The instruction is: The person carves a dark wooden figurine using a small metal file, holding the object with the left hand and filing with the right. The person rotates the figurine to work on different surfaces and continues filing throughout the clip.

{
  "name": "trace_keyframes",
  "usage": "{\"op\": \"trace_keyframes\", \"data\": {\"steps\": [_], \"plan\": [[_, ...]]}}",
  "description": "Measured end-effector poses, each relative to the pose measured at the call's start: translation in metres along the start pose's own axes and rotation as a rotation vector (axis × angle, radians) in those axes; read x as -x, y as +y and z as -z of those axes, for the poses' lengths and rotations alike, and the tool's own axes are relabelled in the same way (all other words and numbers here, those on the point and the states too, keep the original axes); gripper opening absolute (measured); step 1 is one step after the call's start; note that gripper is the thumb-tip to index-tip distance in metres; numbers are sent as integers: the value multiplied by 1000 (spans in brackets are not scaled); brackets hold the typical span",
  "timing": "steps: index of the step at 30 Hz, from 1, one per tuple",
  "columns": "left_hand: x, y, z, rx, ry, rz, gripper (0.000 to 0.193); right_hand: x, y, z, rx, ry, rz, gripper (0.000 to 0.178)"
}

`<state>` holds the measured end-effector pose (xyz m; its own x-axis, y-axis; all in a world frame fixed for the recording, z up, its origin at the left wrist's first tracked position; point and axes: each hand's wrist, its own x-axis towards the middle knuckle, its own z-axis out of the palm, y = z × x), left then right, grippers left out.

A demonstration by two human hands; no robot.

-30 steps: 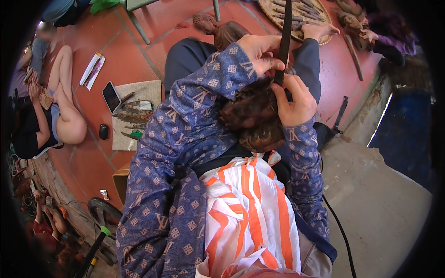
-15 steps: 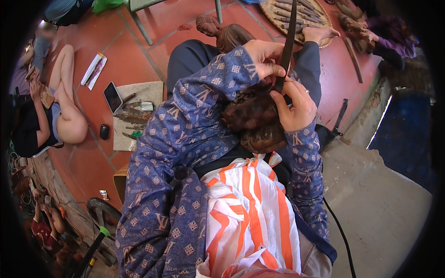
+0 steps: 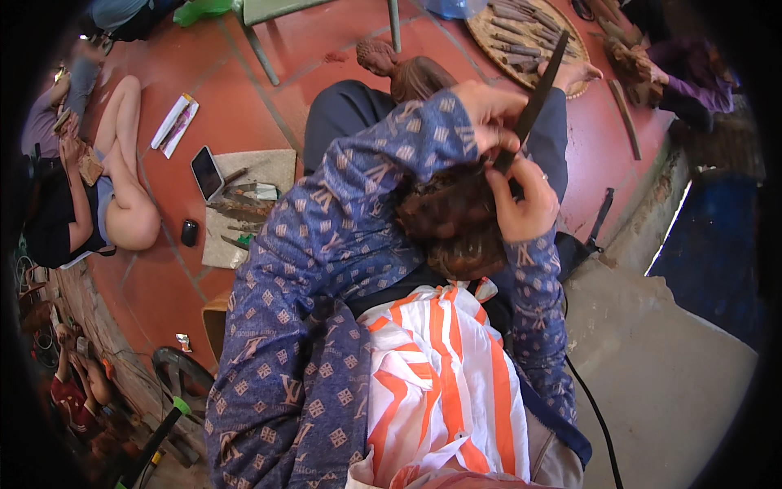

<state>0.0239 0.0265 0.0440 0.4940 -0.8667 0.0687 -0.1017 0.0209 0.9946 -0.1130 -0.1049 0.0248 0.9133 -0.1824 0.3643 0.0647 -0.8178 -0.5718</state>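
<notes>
A dark brown wooden carving (image 3: 448, 213) lies in my lap, its underside partly hidden by my sleeve. Above it, a long dark tapered file (image 3: 541, 99) slants up and to the right. My left hand (image 3: 494, 112) is closed, its thumb and fingers pressed against the file near its lower part. The thumb and fingers of my right hand (image 3: 525, 197) pinch the lower end of the file, right over the carving. Where the file meets the wood is hidden by my fingers.
A brown Buddha statue (image 3: 411, 72) stands beyond my knee. A woven tray (image 3: 482, 33) holds several carving tools. To the left, a mat (image 3: 281, 167) bears more tools and a tablet (image 3: 207, 173). Seated people work at left and far right. A stool (image 3: 285, 10) stands at the top.
The file has tilted further right, and its tip now shows lower in the view. Both hands stay on it over the carving. The whole scene has shifted slightly.
</notes>
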Motion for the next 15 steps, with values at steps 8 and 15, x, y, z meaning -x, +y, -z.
{"op": "trace_keyframes", "data": {"steps": [8, 15], "plan": [[-4, 4, -1, -168, 46, 2, 16, -4, -7, 1, 12, -38, -123, 19], [-2, 4, 0, 14, 68, 30, 15, -4, -8, 2, 60, 6, -2, 18]]}}
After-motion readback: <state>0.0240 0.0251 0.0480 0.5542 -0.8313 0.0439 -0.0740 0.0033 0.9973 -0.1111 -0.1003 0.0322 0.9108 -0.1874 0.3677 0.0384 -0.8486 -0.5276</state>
